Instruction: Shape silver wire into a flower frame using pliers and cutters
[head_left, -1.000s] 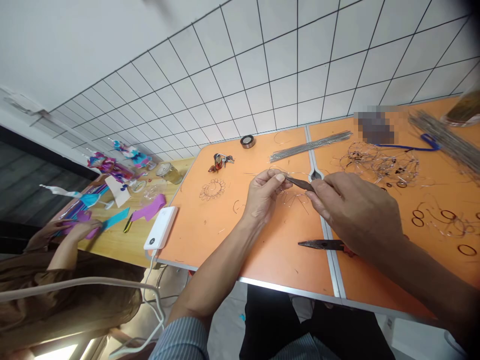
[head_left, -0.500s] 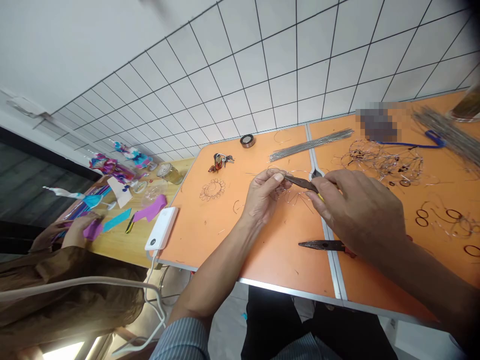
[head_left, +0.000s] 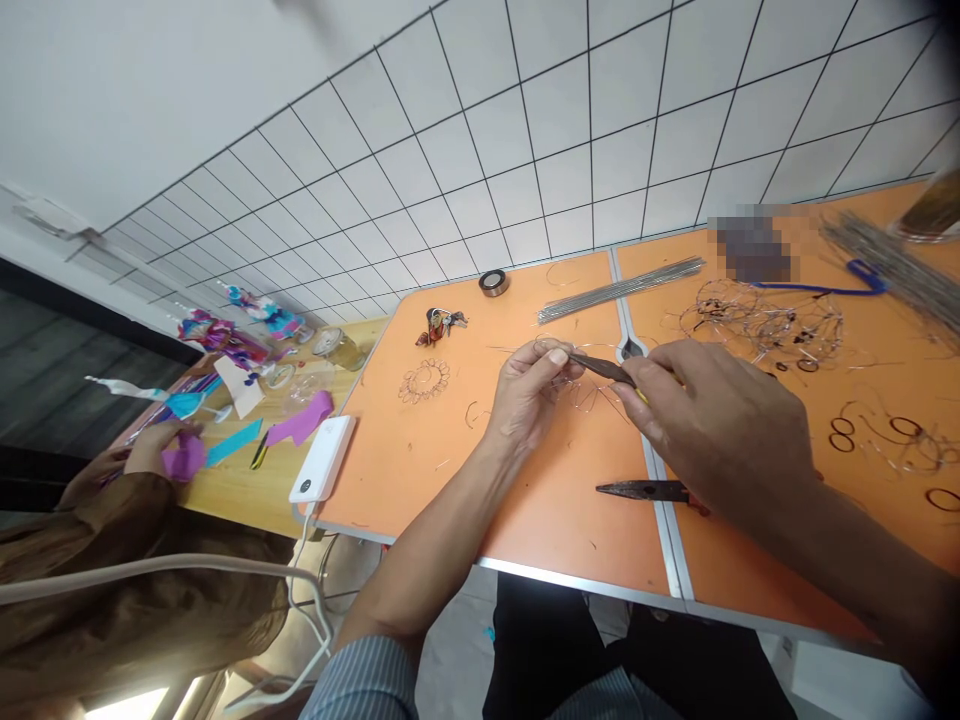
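Note:
My left hand (head_left: 529, 385) pinches a thin wire piece (head_left: 589, 395) whose loops spread below and to the right of the fingers. In my right hand (head_left: 724, 415) are dark-jawed pliers (head_left: 600, 367), fingers wrapped round the handles, with the tip at my left thumb. The exact spot where the jaws meet the wire is too small to make out. A second pair of pliers (head_left: 645, 490) lies below my right hand, pointing left. On the orange table (head_left: 420, 470) to the left rests a flower-shaped wire ring (head_left: 424, 381).
Behind lie a tape roll (head_left: 493, 283), keys (head_left: 439, 326) and a wire bundle (head_left: 619, 290). Tangled wire (head_left: 780, 325) is at the right. A white power bank (head_left: 323, 460) sits at the left edge; beyond it, another person's hands (head_left: 154, 450) hold purple material (head_left: 184, 458).
My hands and the pliers stay nearly in place. The other person's near hand has shifted slightly, showing more of the purple material.

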